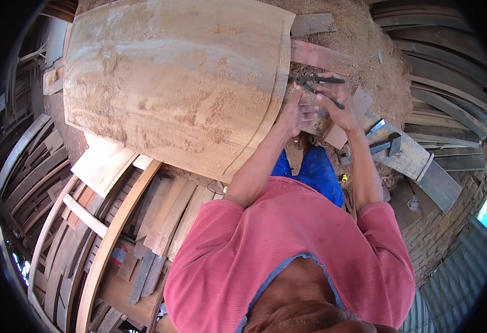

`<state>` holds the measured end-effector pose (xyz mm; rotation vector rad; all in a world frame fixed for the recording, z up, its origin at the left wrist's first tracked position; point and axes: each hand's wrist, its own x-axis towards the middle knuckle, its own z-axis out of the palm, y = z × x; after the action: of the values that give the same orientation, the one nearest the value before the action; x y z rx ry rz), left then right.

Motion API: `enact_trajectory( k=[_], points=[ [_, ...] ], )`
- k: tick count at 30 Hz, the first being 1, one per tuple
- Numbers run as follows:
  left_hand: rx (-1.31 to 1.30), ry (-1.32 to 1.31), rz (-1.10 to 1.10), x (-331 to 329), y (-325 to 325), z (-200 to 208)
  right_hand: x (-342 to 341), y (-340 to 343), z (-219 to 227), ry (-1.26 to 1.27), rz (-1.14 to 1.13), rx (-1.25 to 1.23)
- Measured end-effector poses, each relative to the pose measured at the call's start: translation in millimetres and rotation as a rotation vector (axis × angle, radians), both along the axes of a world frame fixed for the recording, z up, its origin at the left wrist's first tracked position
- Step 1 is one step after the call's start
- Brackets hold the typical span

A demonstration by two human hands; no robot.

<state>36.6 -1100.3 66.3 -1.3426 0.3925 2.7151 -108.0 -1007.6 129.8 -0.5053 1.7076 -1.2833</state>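
Note:
Black-handled pliers (310, 87) are in my right hand (340, 111), their two handles spread apart and the jaws pointing left. My left hand (298, 117) is right beside them, fingers apart and slightly curled, with the thumb near the jaws. Whether that thumb touches the pliers I cannot tell. To the left of both hands lies a large, wide wooden panel (171, 72), strewn with shavings, its right edge close to my left hand.
A reddish board (321, 57) sits beyond my hands amid sawdust (388, 83). On my right, a plank (404, 155) carries a dark clamp-like tool (387, 145). Stacked curved timbers (443, 100) line the far right. Wooden frames and offcuts (168, 213) crowd the lower left.

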Motion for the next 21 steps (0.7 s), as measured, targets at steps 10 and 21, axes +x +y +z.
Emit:
enact_trajectory(
  k=[10,21],
  points=[
    [0.412,-0.049,0.283,-43.7,-7.0,-9.7,-22.7,17.4,45.4,-0.725,0.074,0.214],
    [0.536,0.12,0.188,-42.1,-21.8,-5.4,-16.0,-60.7,41.7,-0.919,-0.106,0.669]
  ],
)
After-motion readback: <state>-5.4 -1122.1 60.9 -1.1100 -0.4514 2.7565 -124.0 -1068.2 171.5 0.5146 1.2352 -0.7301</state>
